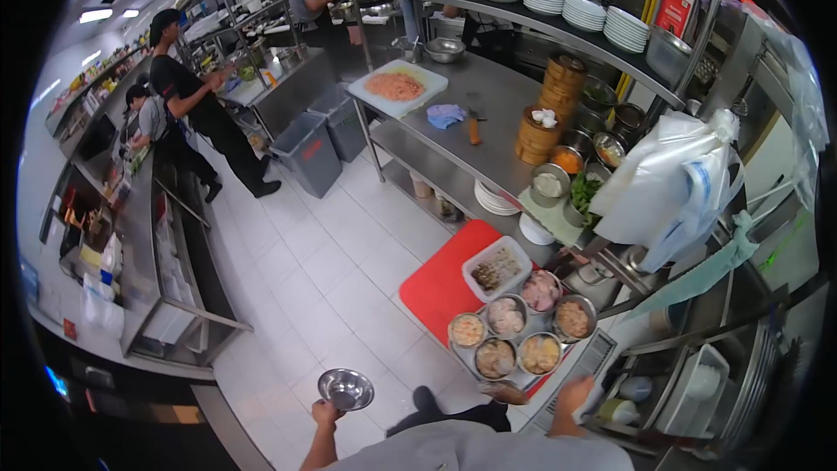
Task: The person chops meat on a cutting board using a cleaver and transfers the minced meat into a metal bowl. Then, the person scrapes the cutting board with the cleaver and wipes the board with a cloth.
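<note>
My left hand [327, 413] grips the rim of a shiny metal bowl [346, 390], held out over the floor; nothing shows inside it. At the right, my right hand [571, 396] is beside the edge of an open fridge compartment [689, 392]. Its fingers are not clear enough to show whether they hold that edge. Between my hands and the worktable, a tray carries several round metal tubs of pale raw food, among them a tub of yellowish pieces [540, 353] and one of orange mince [574, 319]. Behind them a white rectangular container [497, 268] holds greyish pieces.
A red board [449, 272] lies under the tubs. The steel worktable [488, 92] bears a white board [427, 83] with orange shreds, a cleaver [475, 126], a blue cloth [445, 116] and bamboo steamers [562, 78]. Grey bins [309, 157] and several people stand farther back.
</note>
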Tool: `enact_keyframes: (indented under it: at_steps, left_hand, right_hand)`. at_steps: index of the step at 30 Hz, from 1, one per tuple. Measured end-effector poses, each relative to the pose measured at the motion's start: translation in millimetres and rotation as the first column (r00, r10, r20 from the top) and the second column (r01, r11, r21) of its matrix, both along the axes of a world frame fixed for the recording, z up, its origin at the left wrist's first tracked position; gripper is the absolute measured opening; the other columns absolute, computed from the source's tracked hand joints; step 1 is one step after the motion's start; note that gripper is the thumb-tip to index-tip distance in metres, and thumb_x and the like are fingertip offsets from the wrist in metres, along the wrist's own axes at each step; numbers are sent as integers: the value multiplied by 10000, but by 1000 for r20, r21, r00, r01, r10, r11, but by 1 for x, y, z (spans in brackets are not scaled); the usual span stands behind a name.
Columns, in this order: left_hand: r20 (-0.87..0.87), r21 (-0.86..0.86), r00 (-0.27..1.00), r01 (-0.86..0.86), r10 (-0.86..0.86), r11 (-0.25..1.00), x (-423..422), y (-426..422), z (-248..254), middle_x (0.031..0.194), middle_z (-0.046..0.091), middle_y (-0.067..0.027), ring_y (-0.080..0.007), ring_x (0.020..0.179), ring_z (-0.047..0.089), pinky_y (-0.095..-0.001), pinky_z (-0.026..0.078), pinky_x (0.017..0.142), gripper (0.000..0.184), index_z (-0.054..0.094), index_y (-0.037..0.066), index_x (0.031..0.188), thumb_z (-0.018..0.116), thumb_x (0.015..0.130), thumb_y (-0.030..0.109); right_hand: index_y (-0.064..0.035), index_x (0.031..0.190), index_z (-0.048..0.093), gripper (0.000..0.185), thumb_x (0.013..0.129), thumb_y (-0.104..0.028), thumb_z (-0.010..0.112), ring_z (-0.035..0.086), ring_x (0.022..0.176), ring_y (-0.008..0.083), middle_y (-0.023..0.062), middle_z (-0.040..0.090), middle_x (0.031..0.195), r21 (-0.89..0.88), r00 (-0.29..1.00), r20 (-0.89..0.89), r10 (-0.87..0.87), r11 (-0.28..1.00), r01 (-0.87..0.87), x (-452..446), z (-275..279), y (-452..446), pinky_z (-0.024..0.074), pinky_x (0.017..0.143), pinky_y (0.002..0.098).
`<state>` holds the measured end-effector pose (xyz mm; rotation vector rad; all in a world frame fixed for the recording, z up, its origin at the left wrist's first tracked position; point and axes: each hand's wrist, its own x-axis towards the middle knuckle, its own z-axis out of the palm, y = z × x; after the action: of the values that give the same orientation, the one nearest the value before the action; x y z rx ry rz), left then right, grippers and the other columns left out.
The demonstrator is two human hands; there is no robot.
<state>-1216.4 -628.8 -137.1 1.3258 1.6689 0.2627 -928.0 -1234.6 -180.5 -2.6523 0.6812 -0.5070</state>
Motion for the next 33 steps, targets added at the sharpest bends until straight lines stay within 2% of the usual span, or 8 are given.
enact_keyframes:
  at_steps: [6, 14, 18, 24, 27, 29, 32, 33]
  left_hand:
    - [434, -53, 901, 8, 16, 999, 70, 67, 26, 866, 631, -113, -215, 760, 658, -411, 656, 660, 116, 620, -45, 918, 620, 844, 45]
    - [550, 152, 787, 235, -280, 960, 242, 122, 173, 872, 653, -37, -135, 801, 633, -334, 581, 711, 142, 670, 2, 972, 649, 921, 133]
    - [496, 290, 774, 278, -392, 916, 306, 221, 191, 854, 677, -73, -145, 746, 665, -325, 611, 708, 123, 662, -23, 935, 653, 920, 99]
    - [488, 230, 837, 151, -247, 962, 400, 342, 220, 824, 658, -85, -178, 731, 676, -374, 633, 701, 67, 605, -5, 852, 613, 896, 44]
    - [502, 112, 861, 28, -81, 993, 429, 393, 204, 812, 627, -94, -182, 719, 663, -417, 652, 697, 50, 589, -20, 848, 597, 874, 21]
    - [525, 38, 851, -27, 3, 999, 450, 438, 180, 802, 611, -108, -206, 709, 658, -480, 658, 698, 63, 565, -27, 833, 593, 870, 16]
    - [476, 234, 858, 88, -193, 968, 496, 538, 165, 852, 666, -163, -264, 713, 681, -485, 649, 730, 117, 547, -33, 809, 616, 883, 26]
    - [165, 491, 917, 244, -364, 837, 526, 559, 189, 928, 672, -186, -273, 731, 675, -452, 634, 752, 128, 551, -32, 781, 630, 866, 22]
  right_hand:
    - [-21, 990, 621, 185, 904, -185, 616, 623, 860, 449, 223, 643, 912, 206, 675, 184, 714, 644, -737, 160, 67, 219, 502, 743, 499]
    - [-29, 1101, 634, 268, 991, -270, 592, 672, 892, 344, 194, 686, 1025, 368, 462, 295, 836, 347, -863, 282, 94, 471, 524, 776, 441]
    - [-50, 1110, 640, 211, 991, -220, 602, 656, 757, 279, 154, 668, 995, 423, 515, 327, 792, 365, -830, 371, 95, 543, 525, 668, 350]
    - [-84, 1119, 653, 172, 997, -178, 579, 638, 935, 272, 133, 633, 1079, 404, 756, 405, 514, 641, -653, 504, 117, 593, 535, 757, 370]
    - [-100, 1161, 630, 224, 967, -206, 592, 592, 1068, 344, 160, 596, 1151, 38, 762, 522, 384, 882, -470, 573, 133, 594, 510, 870, 455]
    - [-91, 1217, 571, 345, 929, -275, 618, 512, 1186, 387, 175, 556, 1246, -132, 968, 168, 187, 977, -166, 609, 152, 591, 441, 985, 527]
    - [-116, 1288, 512, 439, 919, -325, 624, 505, 1196, 393, 170, 528, 1292, -160, 986, -100, 134, 976, -149, 655, 132, 580, 454, 975, 546]
    - [-116, 1288, 512, 439, 919, -325, 624, 505, 1196, 393, 170, 528, 1292, -169, 991, -91, 97, 979, -111, 663, 134, 577, 454, 975, 546]
